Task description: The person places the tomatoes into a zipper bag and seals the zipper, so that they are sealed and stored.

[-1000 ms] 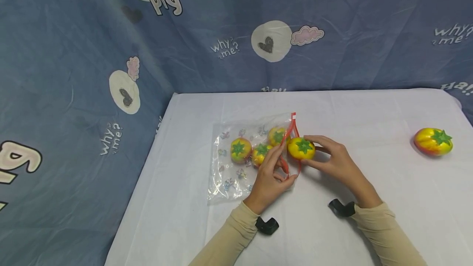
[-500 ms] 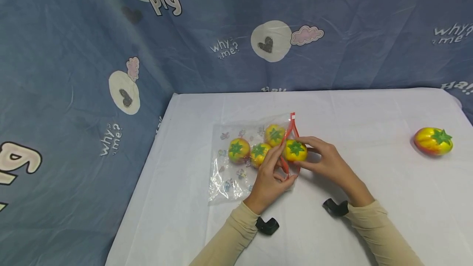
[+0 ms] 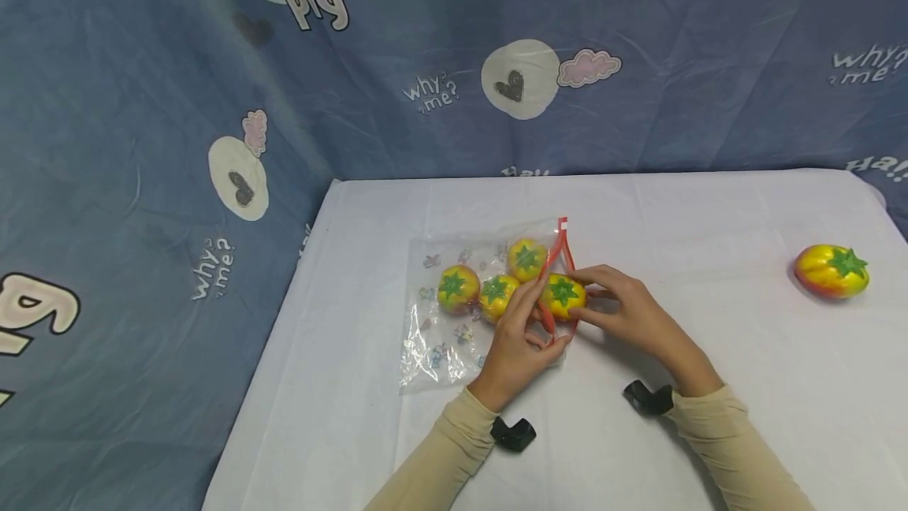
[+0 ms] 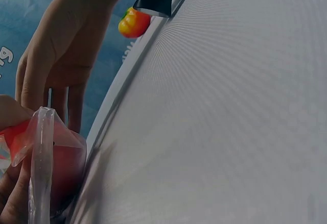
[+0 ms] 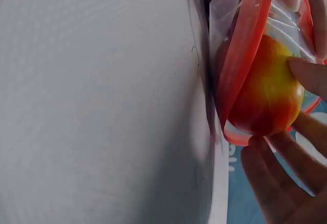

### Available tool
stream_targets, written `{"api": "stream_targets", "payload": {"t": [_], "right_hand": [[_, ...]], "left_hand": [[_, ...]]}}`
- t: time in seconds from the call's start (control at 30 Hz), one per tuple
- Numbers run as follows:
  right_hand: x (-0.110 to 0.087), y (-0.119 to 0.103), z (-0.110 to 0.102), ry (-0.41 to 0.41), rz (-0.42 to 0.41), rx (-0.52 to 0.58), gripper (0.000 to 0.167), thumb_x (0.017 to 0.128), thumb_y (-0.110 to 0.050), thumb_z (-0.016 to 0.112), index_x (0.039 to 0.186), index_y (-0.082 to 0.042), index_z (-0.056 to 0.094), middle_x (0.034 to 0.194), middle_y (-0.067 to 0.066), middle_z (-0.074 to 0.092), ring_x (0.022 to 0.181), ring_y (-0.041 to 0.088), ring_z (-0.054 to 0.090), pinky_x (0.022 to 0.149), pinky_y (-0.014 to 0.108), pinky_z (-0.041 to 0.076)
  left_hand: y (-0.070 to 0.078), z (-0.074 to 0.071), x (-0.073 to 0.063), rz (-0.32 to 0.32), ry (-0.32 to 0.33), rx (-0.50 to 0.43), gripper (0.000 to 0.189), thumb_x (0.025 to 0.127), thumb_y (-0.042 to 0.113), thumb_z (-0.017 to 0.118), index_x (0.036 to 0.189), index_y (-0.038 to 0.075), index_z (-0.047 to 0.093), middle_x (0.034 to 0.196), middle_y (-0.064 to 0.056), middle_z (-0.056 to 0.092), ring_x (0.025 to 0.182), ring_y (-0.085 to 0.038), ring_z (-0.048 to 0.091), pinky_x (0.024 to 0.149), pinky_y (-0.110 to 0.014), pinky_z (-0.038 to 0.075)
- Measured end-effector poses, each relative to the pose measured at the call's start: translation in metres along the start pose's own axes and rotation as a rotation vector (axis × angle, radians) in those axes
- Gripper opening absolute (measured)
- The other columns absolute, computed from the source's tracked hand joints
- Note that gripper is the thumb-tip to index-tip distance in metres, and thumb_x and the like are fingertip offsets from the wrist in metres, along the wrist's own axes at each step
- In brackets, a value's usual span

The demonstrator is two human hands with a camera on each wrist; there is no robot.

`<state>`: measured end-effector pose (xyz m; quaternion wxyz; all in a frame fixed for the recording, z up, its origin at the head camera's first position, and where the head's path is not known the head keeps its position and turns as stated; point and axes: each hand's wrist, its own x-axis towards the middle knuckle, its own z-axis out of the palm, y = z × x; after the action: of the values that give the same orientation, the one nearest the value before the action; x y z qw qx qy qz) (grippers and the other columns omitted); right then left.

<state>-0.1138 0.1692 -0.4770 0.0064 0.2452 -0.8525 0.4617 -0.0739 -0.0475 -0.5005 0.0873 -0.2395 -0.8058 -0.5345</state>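
Note:
A clear plastic zip bag (image 3: 433,345) with a red zip edge lies on the table, its mouth parted toward the right. Several yellow-red toy fruits (image 3: 458,289) with green star-shaped leaves sit inside. My left hand (image 3: 516,337) holds the bag's mouth at the red edge. Between the thumb and fingers of my right hand (image 3: 631,314) is another toy fruit (image 3: 565,296), at the opening. In the right wrist view this toy fruit (image 5: 271,91) sits partly inside the red rim, thumb and fingertips touching it.
One more toy fruit (image 3: 831,271) lies alone on the right side of the white-covered table (image 3: 745,385). A blue printed cloth (image 3: 397,38) hangs behind and to the left. Dark wrist mounts (image 3: 513,434) are on both sleeves.
My right hand has moved left with the toy fruit, from just outside the bag's mouth into it, then slightly nearer. The fruits inside shifted a little left. My left hand stays in place.

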Motion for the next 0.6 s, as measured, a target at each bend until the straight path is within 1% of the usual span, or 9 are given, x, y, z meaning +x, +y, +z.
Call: {"api": "stream_targets", "payload": {"t": [0.13, 0.33, 0.43, 0.6], "right_hand": [[0.001, 0.002, 0.000, 0.016, -0.010, 0.045, 0.049, 0.079, -0.002, 0.087, 0.126, -0.002, 0.069, 0.124, 0.016, 0.072, 0.109, 0.035, 0.072, 0.093, 0.046, 0.061], [0.003, 0.002, 0.006, 0.026, -0.044, 0.105, 0.047, 0.080, 0.004, 0.084, 0.124, 0.004, 0.069, 0.123, 0.021, 0.071, 0.109, 0.039, 0.071, 0.090, 0.046, 0.062], [0.003, 0.002, 0.009, 0.033, -0.045, 0.102, 0.049, 0.079, 0.005, 0.084, 0.125, 0.005, 0.068, 0.123, 0.023, 0.071, 0.107, 0.040, 0.072, 0.089, 0.047, 0.062], [0.004, 0.000, 0.011, 0.035, -0.028, 0.086, 0.049, 0.080, 0.001, 0.085, 0.126, 0.004, 0.068, 0.122, 0.022, 0.072, 0.106, 0.040, 0.073, 0.089, 0.048, 0.062]], "left_hand": [[0.000, 0.000, 0.000, -0.005, 0.000, -0.002, 0.097, 0.081, 0.005, 0.086, 0.162, 0.020, 0.035, 0.148, -0.006, 0.049, 0.091, -0.011, 0.060, 0.061, -0.013, 0.059], [0.002, 0.000, 0.000, -0.019, 0.003, -0.023, 0.096, 0.081, 0.006, 0.087, 0.161, 0.021, 0.036, 0.155, -0.006, 0.046, 0.094, -0.017, 0.060, 0.062, -0.014, 0.059], [0.002, 0.000, 0.000, -0.016, 0.001, -0.017, 0.096, 0.082, 0.006, 0.087, 0.161, 0.021, 0.036, 0.157, -0.006, 0.044, 0.095, -0.019, 0.060, 0.062, -0.014, 0.059], [0.002, 0.000, 0.001, -0.009, 0.001, 0.007, 0.097, 0.081, 0.005, 0.087, 0.162, 0.020, 0.034, 0.158, -0.007, 0.044, 0.096, -0.015, 0.061, 0.063, -0.012, 0.059]]}}
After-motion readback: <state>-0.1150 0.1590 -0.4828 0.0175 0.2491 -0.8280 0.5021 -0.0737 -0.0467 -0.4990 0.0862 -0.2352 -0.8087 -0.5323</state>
